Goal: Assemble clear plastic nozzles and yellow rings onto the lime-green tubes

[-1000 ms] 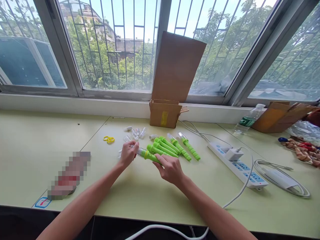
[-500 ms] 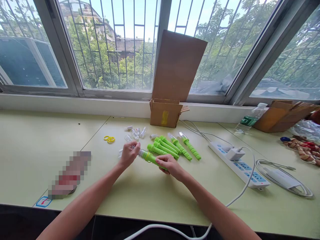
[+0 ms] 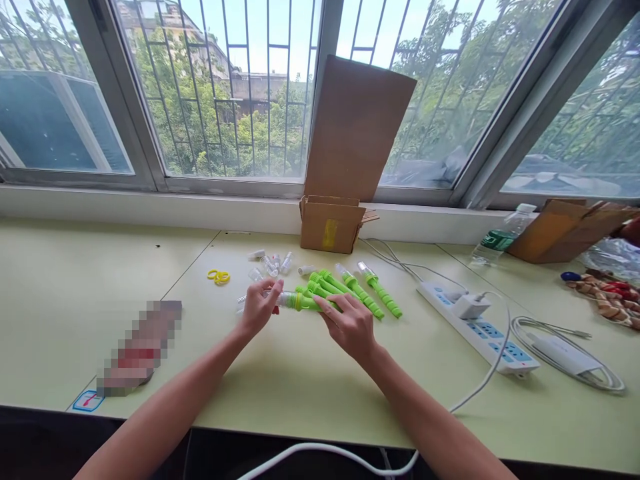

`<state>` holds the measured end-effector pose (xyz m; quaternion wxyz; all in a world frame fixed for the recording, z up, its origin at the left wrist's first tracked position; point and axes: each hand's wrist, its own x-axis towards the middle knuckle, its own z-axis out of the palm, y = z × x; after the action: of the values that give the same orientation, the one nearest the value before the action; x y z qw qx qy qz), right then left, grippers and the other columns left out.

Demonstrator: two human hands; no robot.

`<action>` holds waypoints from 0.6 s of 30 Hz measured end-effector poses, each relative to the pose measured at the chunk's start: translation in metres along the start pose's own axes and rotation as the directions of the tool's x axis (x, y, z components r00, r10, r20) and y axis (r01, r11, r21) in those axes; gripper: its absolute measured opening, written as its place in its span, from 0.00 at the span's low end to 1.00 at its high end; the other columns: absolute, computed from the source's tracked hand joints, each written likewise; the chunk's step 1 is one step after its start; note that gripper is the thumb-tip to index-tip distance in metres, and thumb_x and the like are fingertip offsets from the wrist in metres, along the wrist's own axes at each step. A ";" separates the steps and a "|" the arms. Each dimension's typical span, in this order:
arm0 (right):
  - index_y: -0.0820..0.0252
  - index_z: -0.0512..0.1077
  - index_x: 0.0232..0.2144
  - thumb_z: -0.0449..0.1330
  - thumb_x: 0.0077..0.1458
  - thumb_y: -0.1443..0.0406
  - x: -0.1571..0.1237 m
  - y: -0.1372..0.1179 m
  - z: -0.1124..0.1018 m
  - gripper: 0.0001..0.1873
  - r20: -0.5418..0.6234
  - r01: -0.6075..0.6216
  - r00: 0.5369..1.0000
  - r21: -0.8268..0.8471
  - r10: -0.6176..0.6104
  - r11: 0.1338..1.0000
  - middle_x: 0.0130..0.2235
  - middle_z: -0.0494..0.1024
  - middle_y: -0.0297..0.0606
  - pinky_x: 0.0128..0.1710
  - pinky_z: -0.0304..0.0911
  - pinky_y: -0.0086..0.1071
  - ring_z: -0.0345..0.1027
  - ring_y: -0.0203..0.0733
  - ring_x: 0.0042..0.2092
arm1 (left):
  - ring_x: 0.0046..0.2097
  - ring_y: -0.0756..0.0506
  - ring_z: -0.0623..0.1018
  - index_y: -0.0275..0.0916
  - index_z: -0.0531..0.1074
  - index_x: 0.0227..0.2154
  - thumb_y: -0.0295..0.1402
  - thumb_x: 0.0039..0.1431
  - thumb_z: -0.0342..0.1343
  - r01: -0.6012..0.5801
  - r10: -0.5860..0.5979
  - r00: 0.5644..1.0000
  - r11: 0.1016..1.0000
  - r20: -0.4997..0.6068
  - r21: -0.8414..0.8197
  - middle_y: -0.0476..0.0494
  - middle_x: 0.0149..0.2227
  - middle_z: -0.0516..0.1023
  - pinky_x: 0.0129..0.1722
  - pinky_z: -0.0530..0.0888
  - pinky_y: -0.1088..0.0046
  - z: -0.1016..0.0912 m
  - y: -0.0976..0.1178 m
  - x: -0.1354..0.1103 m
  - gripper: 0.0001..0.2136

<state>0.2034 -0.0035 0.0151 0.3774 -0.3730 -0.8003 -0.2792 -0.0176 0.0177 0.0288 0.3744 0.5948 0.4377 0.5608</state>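
Note:
Between my two hands lies a green plastic tube (image 3: 306, 303) with a clear ribbed cap (image 3: 287, 299) on its left end, held almost level. My left hand (image 3: 259, 308) is closed around the cap end. The fingers of my right hand (image 3: 351, 325) grip the green tube's other end, partly hiding it. Just behind are several bare green tubes (image 3: 336, 287) with threaded heads. Two more green tubes (image 3: 374, 291) to their right carry clear caps. Loose clear caps (image 3: 271, 265) lie beyond my left hand, and yellow rings (image 3: 219, 276) sit to its left.
A brown cardboard box (image 3: 330, 227) with a raised flap stands by the window. On the right are a white power strip (image 3: 477, 330) with cables, a coiled charger cable (image 3: 567, 357), a plastic bottle (image 3: 500, 237) and another box (image 3: 565, 230). A blurred flat item (image 3: 143, 347) lies left.
My right hand has shifted its grip, rising slightly and turning over the tube with fingers more extended. The tube is now more level. My left hand stays on the cap end, rotated a little.

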 end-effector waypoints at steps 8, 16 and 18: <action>0.58 0.76 0.45 0.55 0.61 0.61 -0.002 -0.011 -0.003 0.14 0.156 0.058 0.986 0.064 -0.067 0.996 0.26 0.76 0.38 0.28 0.56 0.32 0.66 0.38 0.27 | 0.13 0.55 0.63 0.37 0.63 0.15 0.43 0.55 0.55 0.030 -0.029 0.998 1.000 -0.053 0.005 0.55 0.12 0.60 0.11 0.58 0.80 0.000 -0.005 0.002 0.19; 0.59 0.75 0.47 0.54 0.61 0.57 -0.003 -0.016 -0.004 0.18 0.375 -0.206 0.922 0.280 0.091 0.938 0.31 0.79 0.42 0.27 0.58 0.32 0.70 0.42 0.29 | 0.13 0.55 0.61 0.37 0.62 0.11 0.43 0.55 0.54 0.022 -0.020 0.999 0.997 -0.025 0.069 0.54 0.10 0.58 0.13 0.56 0.79 -0.003 -0.012 0.005 0.21; 0.58 0.76 0.46 0.55 0.60 0.57 -0.002 -0.017 -0.005 0.17 0.424 -0.301 0.896 0.355 0.134 0.885 0.32 0.80 0.42 0.29 0.59 0.32 0.70 0.42 0.30 | 0.13 0.55 0.60 0.37 0.61 0.10 0.43 0.55 0.53 0.024 -0.021 0.999 0.995 -0.030 0.094 0.54 0.10 0.57 0.14 0.56 0.78 -0.004 -0.013 0.006 0.22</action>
<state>0.1921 -0.0176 0.0138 0.3109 -0.4216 -0.8516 0.0202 -0.0230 0.0277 0.0188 0.3458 0.5988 0.4757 0.5437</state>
